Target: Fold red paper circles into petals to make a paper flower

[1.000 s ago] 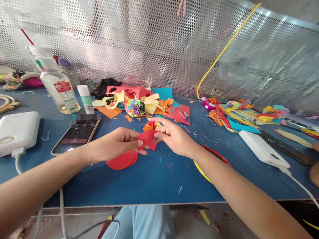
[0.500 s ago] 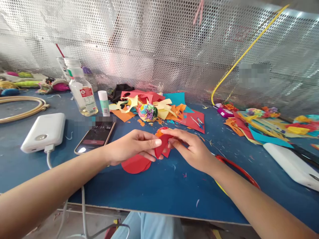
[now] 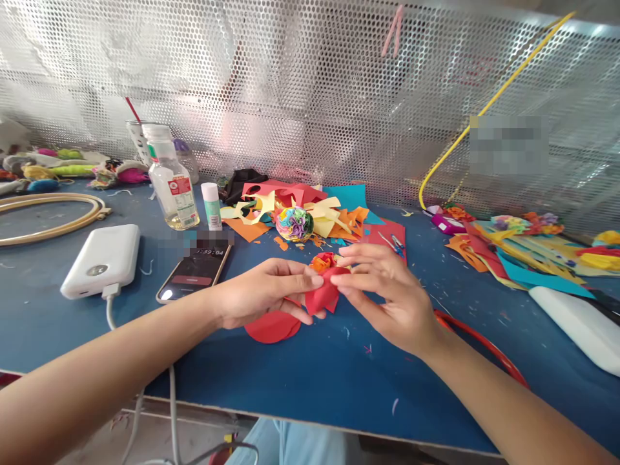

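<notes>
My left hand [image 3: 274, 290] pinches a piece of red paper [image 3: 320, 297] between thumb and fingers, above the blue table. My right hand [image 3: 387, 297] meets the paper's right edge with thumb and a finger, while its upper fingers are raised and apart. Just behind the paper shows a small orange and red paper flower [image 3: 323, 260]; whether it touches the held piece I cannot tell. Below my left hand lie several overlapping red paper circles [image 3: 271, 329]. The lower part of the held paper is partly covered by my left fingers.
Behind my hands lie a multicoloured paper ball [image 3: 294, 223] and paper scraps [image 3: 334, 219]. A glass bottle [image 3: 172, 187], glue stick [image 3: 212, 206], phone [image 3: 196, 271] and white power bank [image 3: 101, 261] with a cable stand left. Red-handled scissors [image 3: 489, 345] lie beside my right forearm.
The red paper has turned, and its broad face shows more. My right fingers have spread and shifted to its right edge. The orange and red flower behind is more visible. The view has shifted slightly.
</notes>
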Tool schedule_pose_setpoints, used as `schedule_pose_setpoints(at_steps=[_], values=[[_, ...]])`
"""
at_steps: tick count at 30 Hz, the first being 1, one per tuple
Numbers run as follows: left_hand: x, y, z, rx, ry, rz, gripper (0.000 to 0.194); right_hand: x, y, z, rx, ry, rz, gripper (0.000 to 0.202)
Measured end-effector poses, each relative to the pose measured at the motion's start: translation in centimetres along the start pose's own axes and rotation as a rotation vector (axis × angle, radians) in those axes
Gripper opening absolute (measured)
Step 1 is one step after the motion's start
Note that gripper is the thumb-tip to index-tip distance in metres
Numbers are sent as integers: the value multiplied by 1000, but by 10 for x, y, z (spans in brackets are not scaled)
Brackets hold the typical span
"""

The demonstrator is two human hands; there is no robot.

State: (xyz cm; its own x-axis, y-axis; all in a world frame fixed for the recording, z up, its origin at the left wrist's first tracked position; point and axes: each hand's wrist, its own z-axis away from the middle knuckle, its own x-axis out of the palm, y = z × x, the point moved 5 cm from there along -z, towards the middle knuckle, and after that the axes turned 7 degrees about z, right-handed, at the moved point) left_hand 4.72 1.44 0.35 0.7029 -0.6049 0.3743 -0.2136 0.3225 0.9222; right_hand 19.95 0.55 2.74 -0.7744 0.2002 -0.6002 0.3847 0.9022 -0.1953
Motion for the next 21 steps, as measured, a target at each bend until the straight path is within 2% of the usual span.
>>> schedule_pose_setpoints(at_steps=[4,6,10,13,17,21], values=[[0,-1,0,-29,36,-20,10,1,-4,-2,-29,-70,52,42],[-1,-1,0,-43,58,-22,10,2,-7,-2,-94,-84,90,42],[-3,0,-2,-29,94,-35,13,-4,-12,-3,-198,15,177,25],[-4,0,-3,-26,95,-79,16,-6,-14,-3,-210,48,158,20],[-2,0,-3,-5,61,-113,22,-2,-19,-4,-234,-4,55,19],[-4,0,-2,18,120,-119,13,0,-20,-5,-195,-16,103,20]])
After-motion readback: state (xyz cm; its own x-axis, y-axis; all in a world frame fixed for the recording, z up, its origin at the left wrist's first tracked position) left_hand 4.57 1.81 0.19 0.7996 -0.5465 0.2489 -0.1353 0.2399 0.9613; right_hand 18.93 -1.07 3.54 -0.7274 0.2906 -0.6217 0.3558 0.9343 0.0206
